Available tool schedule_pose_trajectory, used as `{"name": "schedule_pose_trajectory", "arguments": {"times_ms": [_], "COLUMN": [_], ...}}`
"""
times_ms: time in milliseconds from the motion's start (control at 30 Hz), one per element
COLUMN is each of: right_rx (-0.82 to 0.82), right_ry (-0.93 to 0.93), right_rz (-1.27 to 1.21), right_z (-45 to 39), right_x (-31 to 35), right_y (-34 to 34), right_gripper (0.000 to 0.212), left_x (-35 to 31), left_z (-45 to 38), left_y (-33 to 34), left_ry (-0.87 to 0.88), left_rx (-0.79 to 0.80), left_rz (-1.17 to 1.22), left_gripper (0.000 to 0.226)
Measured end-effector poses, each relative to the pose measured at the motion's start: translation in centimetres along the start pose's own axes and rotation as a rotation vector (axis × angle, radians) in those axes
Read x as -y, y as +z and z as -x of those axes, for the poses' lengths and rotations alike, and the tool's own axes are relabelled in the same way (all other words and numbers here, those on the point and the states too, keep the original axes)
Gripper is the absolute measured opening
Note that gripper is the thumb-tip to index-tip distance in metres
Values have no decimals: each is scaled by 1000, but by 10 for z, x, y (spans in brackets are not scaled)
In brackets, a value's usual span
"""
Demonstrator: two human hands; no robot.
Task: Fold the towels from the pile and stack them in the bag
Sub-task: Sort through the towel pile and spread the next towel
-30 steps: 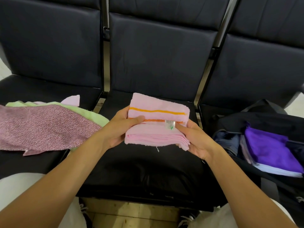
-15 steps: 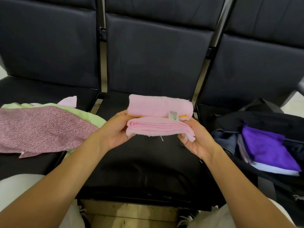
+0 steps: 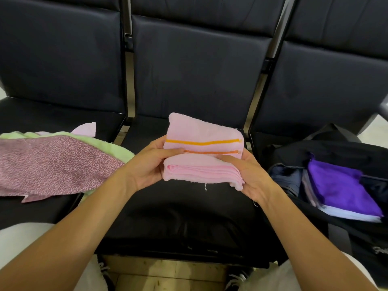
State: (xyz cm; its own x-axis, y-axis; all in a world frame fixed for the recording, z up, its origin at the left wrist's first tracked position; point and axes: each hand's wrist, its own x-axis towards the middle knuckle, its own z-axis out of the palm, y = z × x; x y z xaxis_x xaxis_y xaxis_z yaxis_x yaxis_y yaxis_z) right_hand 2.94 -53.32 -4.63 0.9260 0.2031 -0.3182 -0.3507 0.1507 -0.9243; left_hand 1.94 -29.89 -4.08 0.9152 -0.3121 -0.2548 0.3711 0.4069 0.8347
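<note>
**Folded pink towel held over the middle seat, bag waiting at right**

Nearest, both forearms reach in from the bottom corners over the black padded middle seat (image 3: 178, 217). The left hand (image 3: 147, 166) and the right hand (image 3: 249, 175) grip the two ends of a folded pale pink terry towel with two orange stripes (image 3: 201, 152). Each thumb lies on top by the lower stripe, with the other fingers clamped underneath, so both hands are closed on the towel. It is held just above the seat, its layered edges facing the person.

At the near right, the open black fabric bag (image 3: 327, 152) already holds a folded purple towel (image 3: 340, 187) on top of paler folded cloths. Left, on the neighbouring seat, lies the unfolded pile: a mottled mauve towel (image 3: 52, 162) over a light green one (image 3: 111, 145).

The likely trouble is the fold coming apart on the way right. The lower layers already sag at the right corner, and a loosened grip there could let them fan open, so the towel would land crooked on the purple one.
</note>
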Motion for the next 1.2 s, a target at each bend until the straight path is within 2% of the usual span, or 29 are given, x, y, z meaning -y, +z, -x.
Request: {"name": "schedule_pose_trajectory", "arguments": {"times_ms": [67, 167, 200, 267, 367, 433, 467, 533, 567, 633, 700, 767, 867, 900, 967, 1000, 1133, 1200], "right_rx": [46, 117, 135, 146, 149, 191, 214, 274, 288, 290, 248, 174, 120, 120, 92, 74, 32, 29], "right_ry": [-33, -80, -84, -50, 19, 48, 40, 23, 25, 15, 43, 64, 71, 55, 28, 13, -55, -79], "right_rz": [-71, -220, -251, -328, -488, -583, -627, -663, -683, -708, -717, -702, -667, -649, -527, -489, -461, -444], "right_z": [-1, 0, -1, -1, -2, -2, -2, -3, -1, -1, -2, -3, -2, 1, 4, 8, 23, 34], "right_x": [1, 3, 2, 0, -1, -1, -1, -3, -3, -4, -5, -6, -4, -2, 0, 3, 11, 14], "right_y": [-3, -8, -10, -10, -11, -12, -11, -11, -10, -8, -9, -13, -20, -22, -30, -33, -54, -67], "right_gripper": [18, 35, 35, 31, 37, 18, 24, 60, 69, 75, 62, 33, 29, 38, 78, 87, 70, 45], "left_x": [0, 0, -1, -3, -6, -6, -6, -5, -4, -2, 2, 5, 10, 11, 15, 16, 29, 37], "left_z": [-1, -1, -1, 0, 1, -1, -2, -2, -2, -3, -4, -4, -2, -1, 0, 1, -2, -4], "left_y": [-2, -1, 0, 1, -1, -4, -3, -2, 0, -2, -4, -4, 1, 4, 14, 21, 47, 62], "left_ry": [6, 28, 44, 67, 93, 88, 87, 80, 75, 31, -3, -10, -11, -8, -14, -21, -37, -43], "left_rx": [-3, 26, 44, 73, 103, 97, 92, 88, 56, 3, -31, -39, -36, -25, 20, 38, 107, 111], "left_rz": [59, 83, 59, 29, 24, 39, 56, 88, 109, 200, 268, 285, 264, 252, 248, 243, 184, 142], "left_gripper": [35, 31, 36, 40, 29, 31, 32, 37, 35, 20, 32, 38, 43, 44, 45, 46, 50, 49]}}
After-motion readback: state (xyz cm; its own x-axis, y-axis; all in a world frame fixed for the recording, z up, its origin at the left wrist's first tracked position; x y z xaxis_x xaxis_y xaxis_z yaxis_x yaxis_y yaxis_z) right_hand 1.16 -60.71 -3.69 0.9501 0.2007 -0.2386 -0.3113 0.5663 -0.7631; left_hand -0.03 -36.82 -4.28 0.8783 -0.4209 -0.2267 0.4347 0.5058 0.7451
